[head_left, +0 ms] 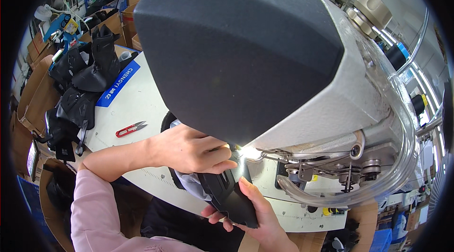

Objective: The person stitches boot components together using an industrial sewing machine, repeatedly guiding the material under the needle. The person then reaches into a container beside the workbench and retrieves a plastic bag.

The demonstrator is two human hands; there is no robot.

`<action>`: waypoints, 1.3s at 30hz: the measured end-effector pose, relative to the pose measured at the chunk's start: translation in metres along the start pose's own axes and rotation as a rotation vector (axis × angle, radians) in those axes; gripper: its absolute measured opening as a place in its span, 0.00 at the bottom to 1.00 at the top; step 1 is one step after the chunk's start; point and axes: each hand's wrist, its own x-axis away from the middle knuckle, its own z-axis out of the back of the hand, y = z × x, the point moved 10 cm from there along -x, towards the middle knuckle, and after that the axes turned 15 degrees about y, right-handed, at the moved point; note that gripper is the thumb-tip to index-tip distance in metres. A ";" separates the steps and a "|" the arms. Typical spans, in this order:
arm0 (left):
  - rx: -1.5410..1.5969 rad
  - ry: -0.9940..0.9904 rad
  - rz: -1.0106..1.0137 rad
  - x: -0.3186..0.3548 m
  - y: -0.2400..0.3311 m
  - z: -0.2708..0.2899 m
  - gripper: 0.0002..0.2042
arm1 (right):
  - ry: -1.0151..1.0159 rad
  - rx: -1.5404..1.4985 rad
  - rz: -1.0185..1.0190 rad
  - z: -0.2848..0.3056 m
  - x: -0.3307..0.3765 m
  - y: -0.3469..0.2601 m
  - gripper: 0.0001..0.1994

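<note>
A black shoe upper [242, 207] with slotted panels and a pale grey lining lies under the lit needle area of a sewing machine [302, 124]. My left hand [196, 151] has its fingers curled down onto the upper, close to the bright lamp. From below, my right hand [257, 219] grips the upper's near end, thumb on top and fingers underneath. The machine's large black cover [236, 58] hides the needle and the far part of the upper.
Red-handled thread snips [131, 129] lie on the white table [137, 77], left of my left hand. Several black uppers [92, 70] are heaped at the far left beside a blue strip [118, 84]. A clear tube [345, 200] curves around the machine's right side.
</note>
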 end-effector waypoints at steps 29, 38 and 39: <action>0.224 0.350 -0.035 0.011 -0.018 0.009 0.15 | -0.076 -0.172 -0.026 -0.023 0.002 -0.027 0.32; 0.296 0.280 0.053 0.011 -0.020 0.017 0.13 | -0.172 -0.317 -0.104 -0.027 0.001 -0.021 0.31; 0.302 0.247 0.076 0.009 -0.021 0.019 0.13 | -0.168 -0.327 -0.092 -0.025 0.001 -0.021 0.31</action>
